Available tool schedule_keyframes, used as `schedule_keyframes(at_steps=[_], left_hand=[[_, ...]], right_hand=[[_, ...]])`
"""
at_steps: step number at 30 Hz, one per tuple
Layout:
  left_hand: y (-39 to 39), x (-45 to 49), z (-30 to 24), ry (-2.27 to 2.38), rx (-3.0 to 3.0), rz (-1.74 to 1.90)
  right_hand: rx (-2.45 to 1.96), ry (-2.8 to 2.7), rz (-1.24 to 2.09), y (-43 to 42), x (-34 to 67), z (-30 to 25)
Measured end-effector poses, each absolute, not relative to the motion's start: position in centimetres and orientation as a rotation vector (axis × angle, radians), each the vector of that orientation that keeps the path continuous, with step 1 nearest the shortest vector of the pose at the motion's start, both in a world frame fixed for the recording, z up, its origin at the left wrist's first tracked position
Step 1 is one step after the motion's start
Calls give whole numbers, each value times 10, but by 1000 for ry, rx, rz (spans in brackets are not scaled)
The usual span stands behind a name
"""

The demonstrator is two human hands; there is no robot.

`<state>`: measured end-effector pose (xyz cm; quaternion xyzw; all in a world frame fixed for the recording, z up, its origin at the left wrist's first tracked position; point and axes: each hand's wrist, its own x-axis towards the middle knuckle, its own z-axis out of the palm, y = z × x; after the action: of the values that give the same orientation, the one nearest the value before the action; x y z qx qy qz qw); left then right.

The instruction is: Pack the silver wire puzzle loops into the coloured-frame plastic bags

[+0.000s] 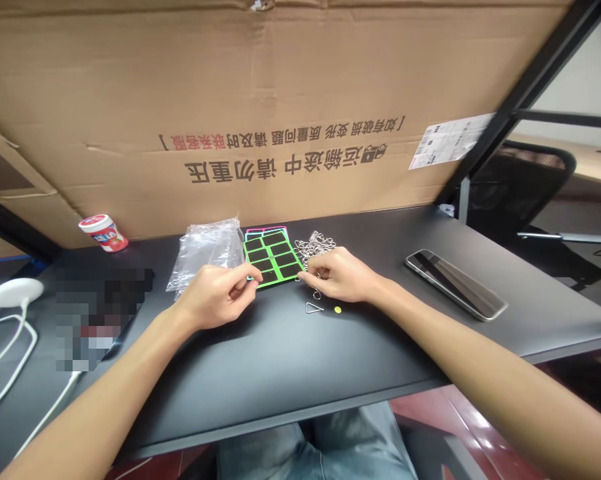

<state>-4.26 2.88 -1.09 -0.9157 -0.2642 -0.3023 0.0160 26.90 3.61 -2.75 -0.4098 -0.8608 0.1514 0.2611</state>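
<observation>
A green sheet [273, 257] with black rectangular stickers lies on the black desk [280, 360], over a pink sheet [260, 231]. My left hand [218, 293] pinches the near left corner of the green sheet, fingers closed. My right hand [338, 275] rests at the sheet's right edge with fingers curled on something small I cannot make out, beside a heap of several metal wire clips [314, 245]. One triangular wire clip [313, 307] and a small yellow dot [337, 309] lie just in front of the right hand.
Clear plastic bags [205, 250] lie left of the sheets. A small red-and-white container [103, 233] stands at the back left. A phone [455, 283] lies face up at the right. A big cardboard sheet [280, 100] walls off the desk's back. White cable [10, 347] at left.
</observation>
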Motion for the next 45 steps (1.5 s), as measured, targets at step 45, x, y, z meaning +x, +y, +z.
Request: schedule_keyframes(at_steps=[45], left_hand=[[45, -52, -7, -2022, -2215, -484]], right_hand=[[-1287, -2174, 119, 49, 254, -16]])
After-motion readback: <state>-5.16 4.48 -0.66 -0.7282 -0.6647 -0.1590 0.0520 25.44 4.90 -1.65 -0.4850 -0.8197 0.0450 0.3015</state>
